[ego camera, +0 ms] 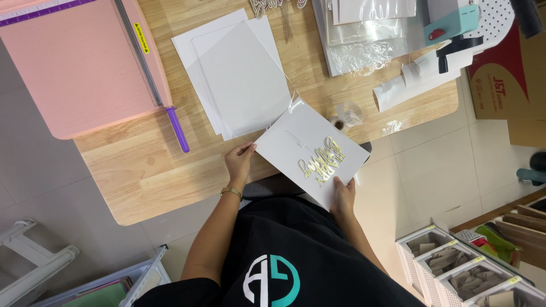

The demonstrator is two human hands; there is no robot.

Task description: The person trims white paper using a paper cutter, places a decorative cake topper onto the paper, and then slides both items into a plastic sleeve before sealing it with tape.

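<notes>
I hold a white card (296,142) in a clear sleeve, tilted above the near edge of the wooden table (142,170). On the card lies a gold cut-out of cursive lettering (324,162) with a thin clear stick. My left hand (240,162), a gold watch on its wrist, pinches the card's left corner. The card's near edge is gripped by my right hand (343,193), close to the gold lettering.
A pink paper cutter (79,62) with a purple handle (177,129) fills the table's far left. White sheets (239,74) lie mid-table, with clear bags (364,40), a small tape roll (344,116) and a teal device (452,23) to the right. Labelled bins (466,273) stand on the floor at right.
</notes>
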